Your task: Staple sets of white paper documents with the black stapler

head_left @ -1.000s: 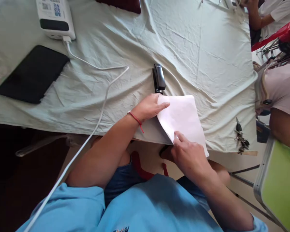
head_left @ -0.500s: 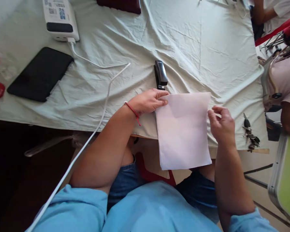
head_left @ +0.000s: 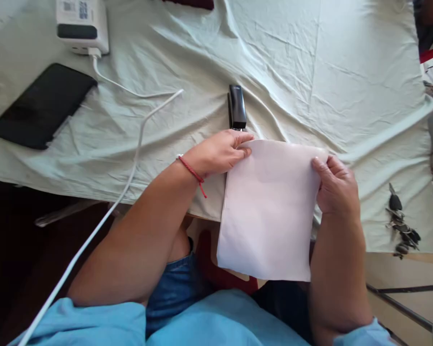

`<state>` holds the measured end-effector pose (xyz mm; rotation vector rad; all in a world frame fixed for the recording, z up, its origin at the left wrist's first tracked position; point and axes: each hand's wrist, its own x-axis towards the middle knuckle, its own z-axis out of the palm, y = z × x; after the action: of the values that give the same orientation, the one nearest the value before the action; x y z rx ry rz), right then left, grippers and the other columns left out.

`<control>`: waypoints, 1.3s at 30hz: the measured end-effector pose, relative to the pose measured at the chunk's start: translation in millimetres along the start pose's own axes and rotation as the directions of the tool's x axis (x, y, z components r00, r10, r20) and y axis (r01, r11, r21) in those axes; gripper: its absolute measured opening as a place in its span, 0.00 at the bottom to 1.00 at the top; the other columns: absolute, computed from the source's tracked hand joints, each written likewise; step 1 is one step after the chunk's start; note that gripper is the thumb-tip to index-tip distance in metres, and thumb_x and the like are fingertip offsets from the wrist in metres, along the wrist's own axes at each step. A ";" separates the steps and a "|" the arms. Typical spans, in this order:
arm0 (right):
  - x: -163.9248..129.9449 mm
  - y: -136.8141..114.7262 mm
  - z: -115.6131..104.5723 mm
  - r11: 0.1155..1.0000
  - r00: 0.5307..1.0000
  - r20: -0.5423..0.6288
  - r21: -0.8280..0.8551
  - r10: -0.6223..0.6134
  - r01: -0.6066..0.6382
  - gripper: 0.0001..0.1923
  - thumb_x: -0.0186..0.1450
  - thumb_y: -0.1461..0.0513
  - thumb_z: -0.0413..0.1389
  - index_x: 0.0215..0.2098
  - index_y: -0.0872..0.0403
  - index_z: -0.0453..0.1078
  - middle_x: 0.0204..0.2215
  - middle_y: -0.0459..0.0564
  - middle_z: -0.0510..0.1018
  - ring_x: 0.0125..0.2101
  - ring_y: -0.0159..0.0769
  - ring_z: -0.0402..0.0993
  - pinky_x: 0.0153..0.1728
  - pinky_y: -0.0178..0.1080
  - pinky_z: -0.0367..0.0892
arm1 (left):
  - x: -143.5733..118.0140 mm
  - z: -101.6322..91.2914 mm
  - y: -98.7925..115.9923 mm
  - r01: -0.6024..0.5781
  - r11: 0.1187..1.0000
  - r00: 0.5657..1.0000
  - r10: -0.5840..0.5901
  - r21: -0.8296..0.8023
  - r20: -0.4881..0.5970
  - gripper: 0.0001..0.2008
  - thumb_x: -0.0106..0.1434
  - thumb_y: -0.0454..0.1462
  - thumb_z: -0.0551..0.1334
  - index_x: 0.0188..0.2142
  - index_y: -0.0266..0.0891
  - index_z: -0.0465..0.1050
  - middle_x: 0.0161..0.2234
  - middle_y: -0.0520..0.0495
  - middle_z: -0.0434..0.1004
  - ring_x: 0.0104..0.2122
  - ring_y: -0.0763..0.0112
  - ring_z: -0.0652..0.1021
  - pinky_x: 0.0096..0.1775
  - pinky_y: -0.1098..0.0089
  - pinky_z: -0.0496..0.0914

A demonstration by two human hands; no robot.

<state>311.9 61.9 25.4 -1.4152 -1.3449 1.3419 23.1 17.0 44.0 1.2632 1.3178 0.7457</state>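
Note:
White sheets of paper (head_left: pixel 269 211) hang over the table's near edge, held at both upper corners. My left hand (head_left: pixel 225 151), a red cord on its wrist, pinches the upper left corner between thumb and fingers. At the upper right corner my right hand (head_left: pixel 335 182) grips the paper, thumb on top and fingers behind. Just beyond my left hand lies a black stapler (head_left: pixel 237 106); its near end is hidden by that hand.
A pale green cloth (head_left: pixel 274 62) covers the table. On the left are a black tablet-like slab (head_left: pixel 45 105) and a white box-shaped power unit (head_left: pixel 82 29) with a white cable (head_left: pixel 139 149) running towards me. Keys (head_left: pixel 400 223) lie near the right edge.
My right hand has closed on the paper's upper right corner, where before it was beside the edge. The sheets have tilted slightly, and the camera view has shifted.

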 end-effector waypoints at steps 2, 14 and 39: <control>-0.4 0.1 -2.0 0.998 0.999 -0.009 -0.042 0.040 -0.040 0.17 0.62 0.51 0.69 0.43 0.50 0.77 0.28 0.43 0.78 0.25 0.31 0.71 0.29 0.36 0.70 | -1.2 4.1 1.7 0.044 0.999 0.999 -0.044 0.001 -0.028 0.07 0.65 0.32 0.59 0.34 0.40 0.77 0.36 0.48 0.82 0.35 0.66 0.80 0.36 0.71 0.72; 32.1 0.5 13.4 0.988 1.000 0.019 -0.150 0.023 -0.020 0.13 0.54 0.53 0.64 0.34 0.50 0.72 0.23 0.42 0.75 0.23 0.31 0.66 0.25 0.34 0.58 | 20.0 4.6 4.6 0.163 0.895 0.953 -0.033 0.415 -0.301 0.08 0.58 0.38 0.62 0.23 0.41 0.69 0.25 0.50 0.75 0.29 0.65 0.74 0.31 0.68 0.62; -2.7 -3.6 37.0 0.900 0.996 0.091 -0.436 0.015 0.026 0.14 0.70 0.49 0.63 0.38 0.50 0.76 0.29 0.45 0.77 0.28 0.33 0.66 0.28 0.36 0.60 | -10.8 -2.6 -36.6 0.008 0.980 0.614 0.153 0.200 -0.774 0.09 0.74 0.40 0.61 0.37 0.43 0.77 0.33 0.50 0.82 0.32 0.66 0.80 0.41 0.64 0.76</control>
<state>275.4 54.8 23.2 -1.6522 -1.7935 1.1542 9.6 -1.1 13.0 1.1610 2.1018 1.3688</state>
